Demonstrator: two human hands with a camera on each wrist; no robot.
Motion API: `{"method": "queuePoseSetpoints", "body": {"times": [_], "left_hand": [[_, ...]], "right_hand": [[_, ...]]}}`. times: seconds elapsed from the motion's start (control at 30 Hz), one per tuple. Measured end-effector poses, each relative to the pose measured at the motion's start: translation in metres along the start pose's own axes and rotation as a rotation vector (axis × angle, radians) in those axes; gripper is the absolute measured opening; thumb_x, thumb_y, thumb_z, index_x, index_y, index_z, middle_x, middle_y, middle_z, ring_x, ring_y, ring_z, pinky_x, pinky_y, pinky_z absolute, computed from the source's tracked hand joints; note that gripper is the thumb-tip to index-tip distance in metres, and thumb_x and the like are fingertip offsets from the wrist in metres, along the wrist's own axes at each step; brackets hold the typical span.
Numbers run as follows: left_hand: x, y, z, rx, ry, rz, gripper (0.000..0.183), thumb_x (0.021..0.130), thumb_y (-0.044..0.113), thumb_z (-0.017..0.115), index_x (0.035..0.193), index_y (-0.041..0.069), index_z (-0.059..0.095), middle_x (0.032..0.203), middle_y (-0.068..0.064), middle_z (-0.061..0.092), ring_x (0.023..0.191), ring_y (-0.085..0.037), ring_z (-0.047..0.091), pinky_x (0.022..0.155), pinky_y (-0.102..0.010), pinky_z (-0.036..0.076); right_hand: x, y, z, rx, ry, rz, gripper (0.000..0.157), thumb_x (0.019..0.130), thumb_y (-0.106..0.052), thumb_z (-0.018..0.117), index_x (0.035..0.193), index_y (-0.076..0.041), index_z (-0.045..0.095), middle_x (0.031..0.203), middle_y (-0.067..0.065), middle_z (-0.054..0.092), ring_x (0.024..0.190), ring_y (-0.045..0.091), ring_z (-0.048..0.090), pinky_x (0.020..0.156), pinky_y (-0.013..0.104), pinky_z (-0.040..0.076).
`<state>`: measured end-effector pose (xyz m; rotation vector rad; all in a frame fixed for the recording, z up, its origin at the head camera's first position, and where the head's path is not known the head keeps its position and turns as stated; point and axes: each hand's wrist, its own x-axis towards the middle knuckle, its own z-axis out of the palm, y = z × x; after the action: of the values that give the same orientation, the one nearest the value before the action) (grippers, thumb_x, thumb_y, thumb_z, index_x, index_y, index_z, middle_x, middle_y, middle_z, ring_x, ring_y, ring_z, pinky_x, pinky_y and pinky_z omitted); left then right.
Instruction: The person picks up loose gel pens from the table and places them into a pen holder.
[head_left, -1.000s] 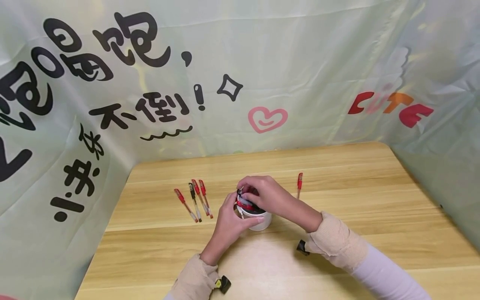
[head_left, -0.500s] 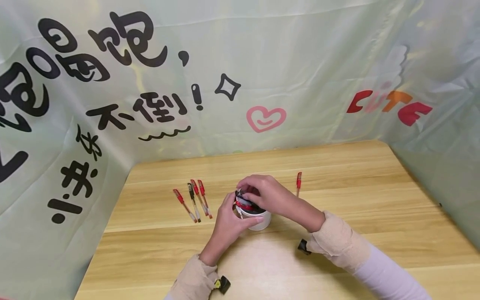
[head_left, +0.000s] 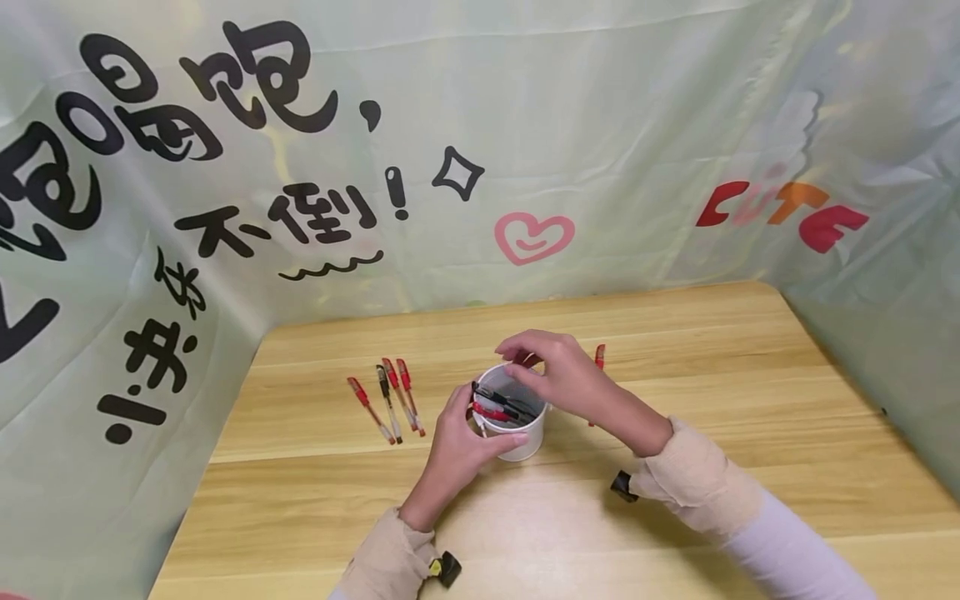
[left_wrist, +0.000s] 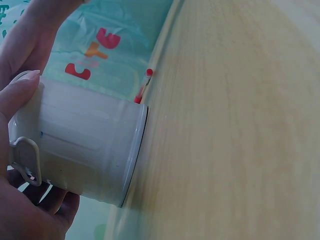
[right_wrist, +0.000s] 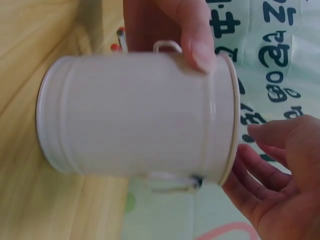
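A small white metal pail (head_left: 522, 450) with side handles stands upright on the table. Red and black pens (head_left: 501, 403) lean inside it. My left hand (head_left: 461, 448) grips the pail, thumb on the near side and fingers round the left side; the left wrist view shows the same hold on the pail (left_wrist: 85, 137). Just over the rim at the far right is my right hand (head_left: 562, 371), its fingers loosely bent with nothing between them. In the right wrist view that hand (right_wrist: 280, 175) is beside the mouth of the pail (right_wrist: 135, 115).
To the left of the pail, several red pens (head_left: 360, 392) and a black pen (head_left: 384, 385) lie on the wooden table (head_left: 300, 500). A single red pen (head_left: 599, 357) lies on the right, partly hidden by my right forearm. Printed cloth (head_left: 637, 125) hangs round the table.
My right hand has let go of the black pen at the pail's left side and moved up and right, uncovering the pens inside. My left hand keeps its hold.
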<state>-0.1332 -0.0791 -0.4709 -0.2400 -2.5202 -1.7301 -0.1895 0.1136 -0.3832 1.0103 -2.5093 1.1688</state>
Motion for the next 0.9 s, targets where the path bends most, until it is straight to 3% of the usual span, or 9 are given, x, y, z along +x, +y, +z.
{"method": "queuePoseSetpoints", "body": {"times": [0.3, 0.63, 0.9], "left_hand": [[0.001, -0.001, 0.001, 0.004, 0.013, -0.013, 0.087, 0.064, 0.039, 0.100, 0.139, 0.020, 0.059, 0.128, 0.005, 0.064, 0.120, -0.015, 0.060, 0.108, -0.044, 0.048], [0.001, -0.002, 0.001, -0.014, 0.018, -0.006, 0.086, 0.064, 0.038, 0.100, 0.138, 0.020, 0.060, 0.128, 0.004, 0.064, 0.124, -0.016, 0.059, 0.113, -0.049, 0.045], [0.001, -0.001, 0.001, -0.010, 0.020, 0.003, 0.086, 0.064, 0.038, 0.100, 0.138, 0.020, 0.060, 0.128, 0.004, 0.064, 0.122, -0.016, 0.060, 0.111, -0.048, 0.046]], "right_hand": [[-0.003, 0.023, -0.014, -0.049, 0.074, 0.082, 0.020, 0.092, -0.007, 0.077, 0.111, -0.003, 0.075, 0.103, 0.011, 0.079, 0.090, 0.022, 0.075, 0.081, 0.038, 0.064], [-0.005, 0.058, -0.020, -0.066, 0.079, 0.276, 0.027, 0.094, -0.008, 0.075, 0.119, 0.001, 0.071, 0.105, 0.017, 0.078, 0.094, 0.030, 0.075, 0.083, 0.046, 0.063], [-0.010, 0.079, -0.027, -0.145, 0.087, 0.433, 0.033, 0.095, -0.014, 0.073, 0.125, 0.000, 0.068, 0.114, 0.021, 0.075, 0.101, 0.036, 0.073, 0.086, 0.050, 0.061]]}}
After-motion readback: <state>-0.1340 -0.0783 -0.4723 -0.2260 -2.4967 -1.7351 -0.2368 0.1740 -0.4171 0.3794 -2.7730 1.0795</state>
